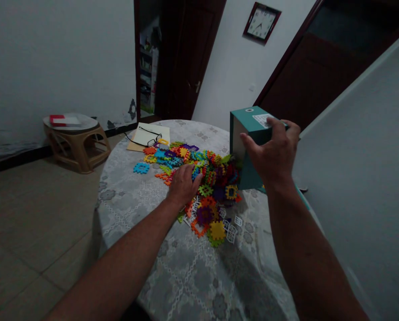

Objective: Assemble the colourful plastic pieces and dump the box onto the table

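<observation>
A green box [251, 167] is tipped on its side above the table, and my right hand [275, 149] grips its upper end, thumb on one side and fingers over the top. From its lower opening, a heap of colourful interlocking plastic building pieces [216, 171] spreads over the tabletop. My left hand [185, 183] rests on the near left part of the heap with fingers stretched over the pieces. Whether it grasps any piece is hidden beneath the palm. White window-shaped pieces [231, 232] and a yellow square piece [217, 230] lie at the heap's near edge.
The round table wears a grey patterned tablecloth [126, 196]. Black-framed glasses [151, 141] lie on a pad of paper [157, 130] at the far left. A brown stool [81, 151] stands on the floor to the left, a red-and-white item [64, 120] on top. A wall rises close on the right.
</observation>
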Action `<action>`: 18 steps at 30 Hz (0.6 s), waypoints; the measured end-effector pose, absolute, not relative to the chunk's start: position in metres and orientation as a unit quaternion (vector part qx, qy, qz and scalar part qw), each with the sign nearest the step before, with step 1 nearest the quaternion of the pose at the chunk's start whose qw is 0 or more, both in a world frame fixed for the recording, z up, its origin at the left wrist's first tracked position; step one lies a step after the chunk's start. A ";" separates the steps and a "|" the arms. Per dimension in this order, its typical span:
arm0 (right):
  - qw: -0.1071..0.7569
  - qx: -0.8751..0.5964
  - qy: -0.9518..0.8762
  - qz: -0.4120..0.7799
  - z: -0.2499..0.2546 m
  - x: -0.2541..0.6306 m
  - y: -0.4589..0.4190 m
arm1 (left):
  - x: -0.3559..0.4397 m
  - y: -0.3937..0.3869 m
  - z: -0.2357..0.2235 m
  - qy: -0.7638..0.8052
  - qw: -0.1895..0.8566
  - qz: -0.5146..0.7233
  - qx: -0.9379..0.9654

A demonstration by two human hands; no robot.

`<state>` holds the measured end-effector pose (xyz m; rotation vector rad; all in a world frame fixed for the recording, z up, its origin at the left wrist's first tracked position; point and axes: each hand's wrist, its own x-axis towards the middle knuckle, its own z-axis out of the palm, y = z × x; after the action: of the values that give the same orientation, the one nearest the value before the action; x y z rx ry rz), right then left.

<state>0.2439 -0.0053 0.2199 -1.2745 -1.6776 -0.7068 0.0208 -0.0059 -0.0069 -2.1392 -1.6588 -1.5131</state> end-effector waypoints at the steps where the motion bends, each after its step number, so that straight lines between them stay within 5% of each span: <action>1: 0.449 -0.511 -0.676 -0.283 0.225 0.245 -0.004 | 0.021 -0.007 -0.006 -0.537 0.027 -0.484 -0.691; 18: 0.458 -0.526 -0.646 -0.309 0.228 0.272 -0.029 | 0.023 -0.011 -0.004 -0.567 0.045 -0.434 -0.699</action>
<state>0.2719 -0.0293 0.2279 -1.2955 -1.5925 -0.7606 0.0229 -0.0111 -0.0040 -2.1350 -1.7332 -1.3249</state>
